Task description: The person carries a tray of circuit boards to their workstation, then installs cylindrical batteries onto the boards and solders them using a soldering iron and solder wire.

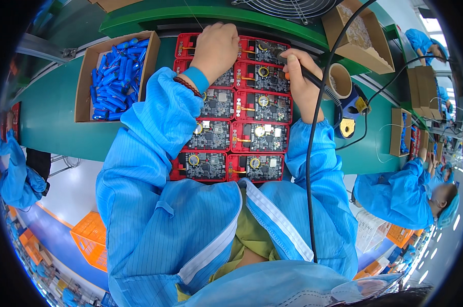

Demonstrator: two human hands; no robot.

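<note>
Two columns of red plastic cases (232, 121) lie on the green bench, each holding a dark circuit board (211, 134) with a round yellow-rimmed part. My left hand (217, 48) is over the far end of the left column, fingers curled down and mostly hidden. A thin solder wire (194, 15) runs from above into this hand. My right hand (302, 77) grips a soldering iron (311, 77) with a dark handle, beside the upper right cases. The iron points left over the boards; its tip is hard to make out.
To the left stands a cardboard box (79, 92) of blue cylindrical cells. At right are a round brown tub (340, 81), a blue soldering-iron stand (350, 110) and a cardboard box (385, 59). A black cable (309, 169) hangs across my right arm. Co-workers (395, 192) sit nearby.
</note>
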